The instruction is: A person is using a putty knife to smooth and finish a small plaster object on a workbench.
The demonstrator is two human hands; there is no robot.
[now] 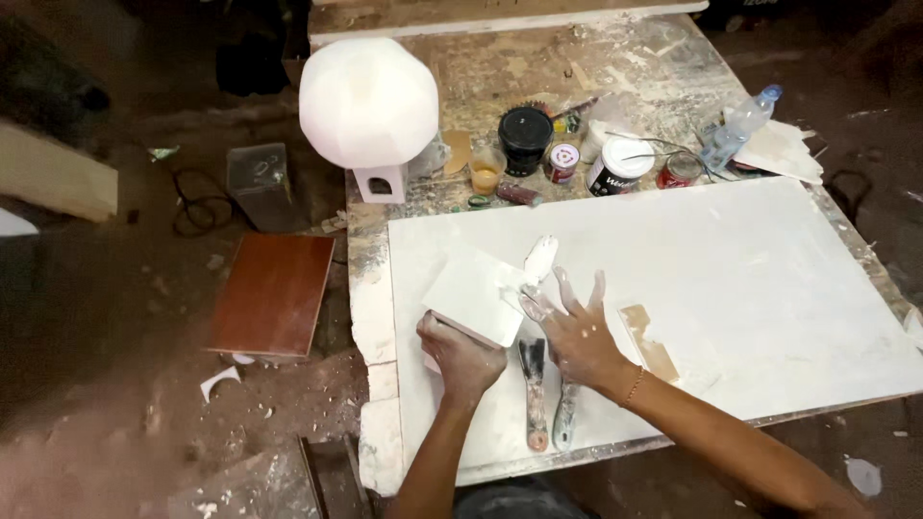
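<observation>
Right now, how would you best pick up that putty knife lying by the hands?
Probably by its handle end, from the near table edge. The putty knife lies flat on the white board, handle toward the person, blade tucked up between the left hand and right hand.

A small white block (473, 296) – flat-faced, putty-smeared, tilted up on the big white board (750, 279); two putty knives (535, 389) lie side by side just below it, handles toward the near edge

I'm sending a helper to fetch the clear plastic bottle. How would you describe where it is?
Start at the big white board covering the workbench and go to its far right corner. Just beyond it, right of the row of paint tins, lies the clear plastic bottle. It alone is see-through, tilted, with a blue cap.
</observation>
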